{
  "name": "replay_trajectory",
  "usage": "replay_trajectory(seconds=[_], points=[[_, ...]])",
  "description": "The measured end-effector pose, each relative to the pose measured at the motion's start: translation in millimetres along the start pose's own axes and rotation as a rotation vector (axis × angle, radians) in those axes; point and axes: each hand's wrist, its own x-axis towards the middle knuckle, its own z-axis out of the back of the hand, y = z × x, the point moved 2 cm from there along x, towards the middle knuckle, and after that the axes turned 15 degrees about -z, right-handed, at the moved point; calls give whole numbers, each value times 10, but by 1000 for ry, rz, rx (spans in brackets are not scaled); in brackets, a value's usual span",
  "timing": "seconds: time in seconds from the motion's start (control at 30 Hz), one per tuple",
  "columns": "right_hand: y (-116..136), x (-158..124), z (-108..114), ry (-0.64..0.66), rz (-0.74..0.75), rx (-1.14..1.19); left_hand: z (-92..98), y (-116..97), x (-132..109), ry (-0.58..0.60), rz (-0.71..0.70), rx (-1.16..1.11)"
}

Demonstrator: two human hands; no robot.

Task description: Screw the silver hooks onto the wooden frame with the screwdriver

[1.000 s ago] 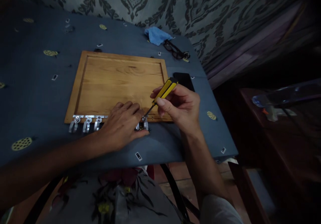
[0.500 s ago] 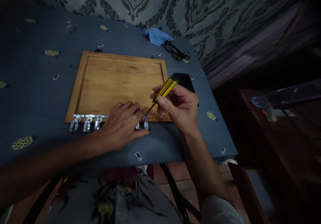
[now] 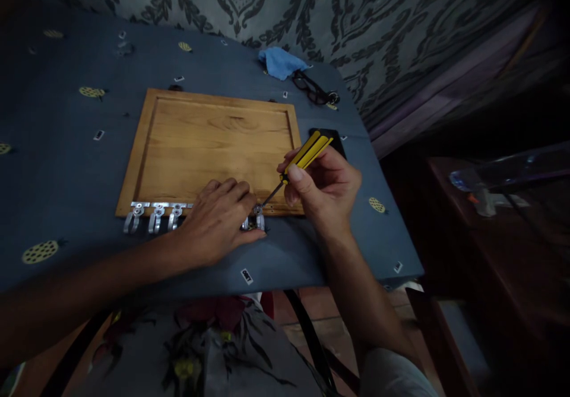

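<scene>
A wooden board (image 3: 218,148) with a raised frame lies on the table. Along its near edge runs a metal strip with several hooks (image 3: 157,218). My right hand (image 3: 327,192) grips a yellow and black screwdriver (image 3: 307,152), tilted, its tip at the rightmost visible hook (image 3: 259,218). Over the strip's right part lies my left hand (image 3: 218,219), fingers on the board and thumb stretched along the near side by the hooks. It hides part of the strip, and whether it pinches the strip does not show.
Patterned blue cloth covers the table (image 3: 66,165). Toward the back right are a blue cloth (image 3: 281,63) and black glasses (image 3: 312,90). A dark flat object (image 3: 333,139) lies partly behind my right hand. Dark red furniture (image 3: 490,237) stands at the right.
My right hand has shifted slightly right with the screwdriver, whose handle now leans further right. The left hand and the board look unchanged.
</scene>
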Motion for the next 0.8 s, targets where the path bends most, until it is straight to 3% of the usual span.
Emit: replay_trajectory(seconds=[0.8], points=[[-28, 5, 21, 14, 21, -84, -31, 13, -16, -43, -13, 31]])
